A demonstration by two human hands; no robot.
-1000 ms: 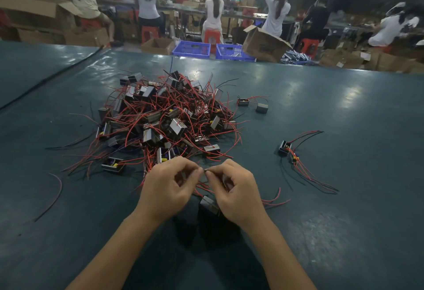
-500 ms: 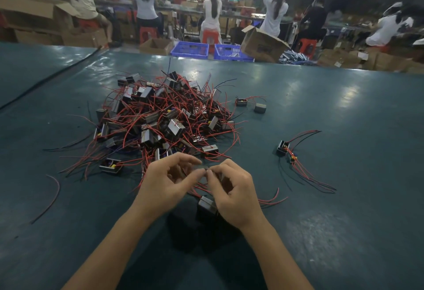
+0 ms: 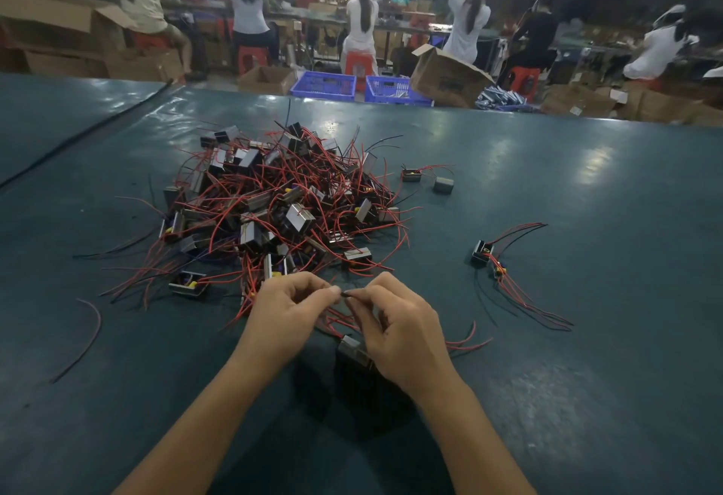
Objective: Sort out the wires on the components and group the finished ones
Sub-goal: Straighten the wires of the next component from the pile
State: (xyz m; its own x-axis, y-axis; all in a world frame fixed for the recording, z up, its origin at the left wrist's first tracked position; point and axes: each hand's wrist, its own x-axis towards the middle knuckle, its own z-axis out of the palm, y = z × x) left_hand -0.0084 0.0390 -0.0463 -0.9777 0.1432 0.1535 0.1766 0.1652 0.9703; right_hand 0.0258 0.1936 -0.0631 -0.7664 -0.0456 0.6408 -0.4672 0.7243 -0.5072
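Left hand (image 3: 285,318), right hand (image 3: 399,334) by near edge of desk (image 3: 587,377). Fingers of both pinch dark wire end (image 3: 346,293); its component (image 3: 352,347) lies under right hand. Tangled pile (image 3: 281,209) behind. Wire likely light, limp: grip near tip.

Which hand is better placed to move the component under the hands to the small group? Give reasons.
Probably right: the right hand sits beside the component, and the small group lies on its side; the left hand pinches only wire.
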